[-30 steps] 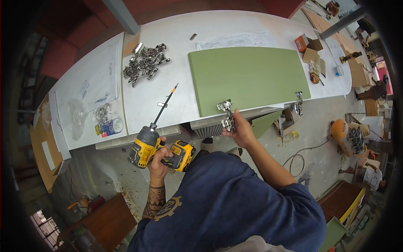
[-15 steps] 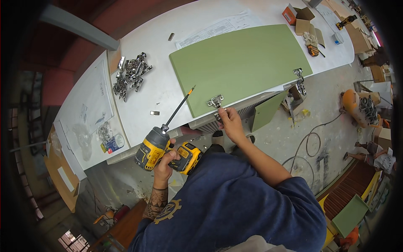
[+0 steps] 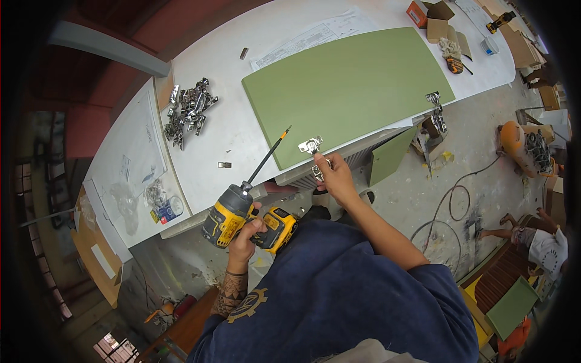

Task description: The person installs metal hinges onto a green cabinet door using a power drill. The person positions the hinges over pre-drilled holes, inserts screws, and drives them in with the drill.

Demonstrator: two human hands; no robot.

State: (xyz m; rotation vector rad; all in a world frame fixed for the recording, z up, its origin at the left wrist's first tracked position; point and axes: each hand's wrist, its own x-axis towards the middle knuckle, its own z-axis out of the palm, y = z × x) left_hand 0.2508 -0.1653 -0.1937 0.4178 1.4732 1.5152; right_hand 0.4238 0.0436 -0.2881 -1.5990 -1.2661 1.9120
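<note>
My left hand (image 3: 243, 239) is wrapped round the grip of a yellow and black cordless driver (image 3: 225, 216). Its long bit slants up to the right, with the tip over the left part of a green panel (image 3: 345, 91). At the panel's near edge sits a shiny metal cabinet hinge (image 3: 311, 145), one arm hanging past the edge. My right hand (image 3: 337, 180) pinches that arm between thumb and fingers. A second hinge (image 3: 433, 98) sits at the same edge, farther right. Whether screws are in the nearer hinge is too small to tell.
On the white table (image 3: 209, 142) lies a heap of metal hinges (image 3: 189, 112), beside loose metal pieces. Drawings (image 3: 318, 37) lie behind the panel. An open cardboard box (image 3: 439, 24) and an orange-black tape measure (image 3: 454, 65) stand far right. A hose (image 3: 466, 202) loops across the floor; another person (image 3: 544, 248) is at right.
The driver has shifted slightly to the right, its bit tip now farther over the panel. My right hand stays at the hinge with its fingers slightly shifted. The view has moved a little.
</note>
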